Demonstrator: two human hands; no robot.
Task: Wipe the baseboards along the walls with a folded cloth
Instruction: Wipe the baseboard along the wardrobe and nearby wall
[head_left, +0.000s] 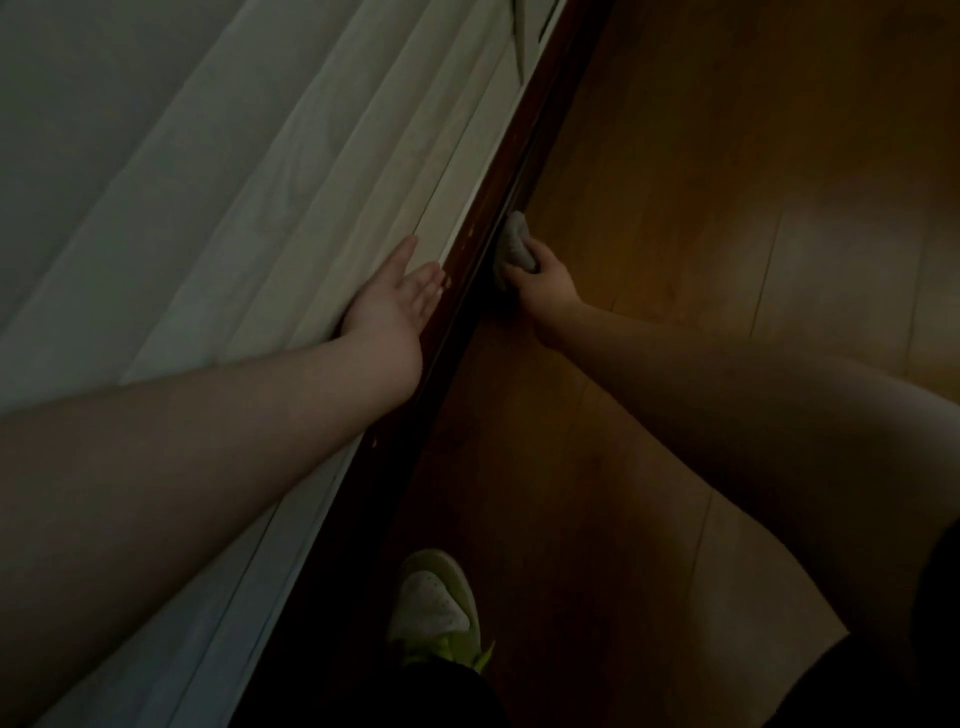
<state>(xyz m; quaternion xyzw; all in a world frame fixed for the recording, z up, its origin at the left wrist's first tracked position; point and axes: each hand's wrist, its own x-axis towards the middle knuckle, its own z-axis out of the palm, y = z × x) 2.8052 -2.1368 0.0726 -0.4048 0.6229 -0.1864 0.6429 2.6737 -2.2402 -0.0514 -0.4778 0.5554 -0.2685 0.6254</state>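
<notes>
Head view, dim light. A dark reddish-brown wooden baseboard (483, 218) is seen running diagonally between a pale pleated curtain (291, 171) and an orange-brown plank floor (727, 182). Wiping is judged to be mid-course: the stretch beyond the cloth toward the top of the frame appears still to be done; cleanliness of the nearer stretch cannot be told.

A small grey folded cloth (513, 243) is gripped by the right hand (545, 278) and pressed against the baseboard's floor-side face. The left hand (400, 301) is flat, fingers straight, resting on the curtain just beside the baseboard's top edge, near the cloth. A white-and-lime sneaker (436, 608) is noted below.
</notes>
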